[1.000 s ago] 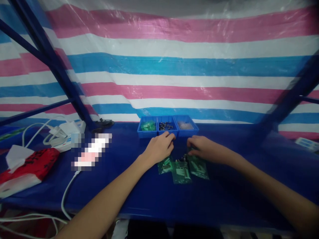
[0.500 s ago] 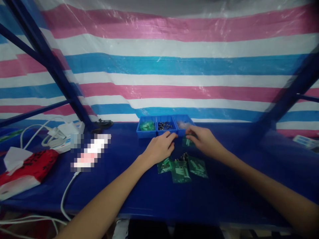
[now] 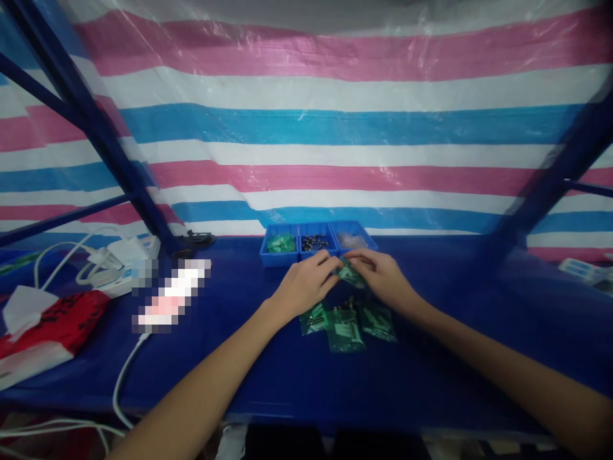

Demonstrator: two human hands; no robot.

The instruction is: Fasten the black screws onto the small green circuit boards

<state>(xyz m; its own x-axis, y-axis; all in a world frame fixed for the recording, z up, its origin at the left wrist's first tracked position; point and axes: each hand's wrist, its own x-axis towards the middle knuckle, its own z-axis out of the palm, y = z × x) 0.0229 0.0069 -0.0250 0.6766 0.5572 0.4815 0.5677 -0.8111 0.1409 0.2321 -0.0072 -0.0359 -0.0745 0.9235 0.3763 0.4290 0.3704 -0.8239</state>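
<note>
A small green plastic bag (image 3: 352, 275) is stretched between my two hands, above the table and just in front of the trays. My left hand (image 3: 306, 284) is closed, its fingertips at the bag's upper left edge. My right hand (image 3: 385, 276) pinches the same bag from the right. Under the hands lie more green bags (image 3: 345, 333) with pale and metallic pieces inside. Some loose small metal parts (image 3: 351, 304) sit at their upper edge. Behind is a row of three blue trays (image 3: 280, 259), holding green bags, dark metal parts and clear plastic pieces.
On the left of the blue table (image 3: 191, 367) lie a blurred-out device with a white cable (image 3: 123, 374), a white power strip with plugs (image 3: 119, 262) and a red packet (image 3: 83, 319). Blue frame posts (image 3: 103, 150) rise at both sides before a striped sheet (image 3: 335, 128).
My right hand has moved left with the green bag, closer to my left hand. The left hand has closed at the bag's edge. The view has shifted slightly.
</note>
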